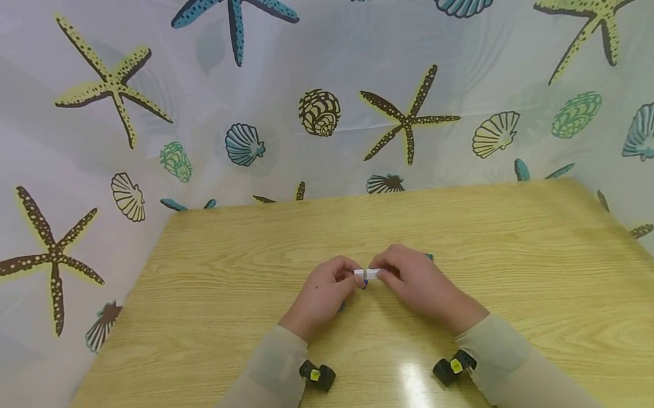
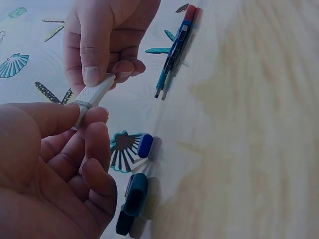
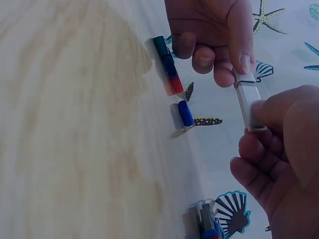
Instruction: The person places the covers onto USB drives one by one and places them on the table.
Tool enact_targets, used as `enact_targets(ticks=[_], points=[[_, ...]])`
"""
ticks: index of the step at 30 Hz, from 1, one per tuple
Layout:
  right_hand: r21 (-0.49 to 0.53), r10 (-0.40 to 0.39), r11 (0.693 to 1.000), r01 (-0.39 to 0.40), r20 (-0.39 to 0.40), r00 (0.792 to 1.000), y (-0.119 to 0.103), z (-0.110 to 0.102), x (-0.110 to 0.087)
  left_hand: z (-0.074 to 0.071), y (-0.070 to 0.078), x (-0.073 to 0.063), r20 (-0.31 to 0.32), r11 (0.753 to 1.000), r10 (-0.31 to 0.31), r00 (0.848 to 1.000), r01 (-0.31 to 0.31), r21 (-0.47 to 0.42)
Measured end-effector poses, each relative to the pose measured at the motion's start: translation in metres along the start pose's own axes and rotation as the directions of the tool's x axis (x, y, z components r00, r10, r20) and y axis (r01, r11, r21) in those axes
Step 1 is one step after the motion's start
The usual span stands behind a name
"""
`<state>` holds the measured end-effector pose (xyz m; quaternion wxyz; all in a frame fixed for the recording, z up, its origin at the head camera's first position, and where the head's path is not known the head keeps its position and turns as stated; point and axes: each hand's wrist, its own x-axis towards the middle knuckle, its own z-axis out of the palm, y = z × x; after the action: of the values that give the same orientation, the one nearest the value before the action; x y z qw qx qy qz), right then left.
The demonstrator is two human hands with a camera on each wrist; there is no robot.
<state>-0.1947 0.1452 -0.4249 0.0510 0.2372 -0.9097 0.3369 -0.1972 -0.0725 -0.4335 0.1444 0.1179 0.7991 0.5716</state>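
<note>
As the left hand (image 1: 323,289) and the right hand (image 1: 419,280) pinch the slim white plastic-looking bar (image 3: 248,96) by opposite ends, it seems light, stiff, best held there.

The person is wearing 2 long, pale beige sleeves — a left sleeve (image 1: 250,396) and a right sleeve (image 1: 527,374) — which are leaving the left hand (image 1: 324,292) and right hand (image 1: 419,281) bare. At the inner cuffs, 2 small black units, a left wrist camera (image 1: 326,378) and a right wrist camera (image 1: 444,372), are each showing 1 yellow-green patch.
</note>
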Motion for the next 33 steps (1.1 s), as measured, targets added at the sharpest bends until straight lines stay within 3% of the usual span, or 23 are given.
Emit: enact_targets(ticks=[20,33], points=[[0.055,-0.043,0.998,0.041,0.045,0.998,0.0,-0.001,-0.001,-0.002,0.007,-0.003,0.035,1.0,0.012,0.999,-0.012,0.009],[0.078,-0.021,0.997,0.022,-0.017,1.0,0.0,0.001,-0.001,0.002,0.005,-0.003,-0.006,0.999,0.028,1.0,-0.028,0.024]])
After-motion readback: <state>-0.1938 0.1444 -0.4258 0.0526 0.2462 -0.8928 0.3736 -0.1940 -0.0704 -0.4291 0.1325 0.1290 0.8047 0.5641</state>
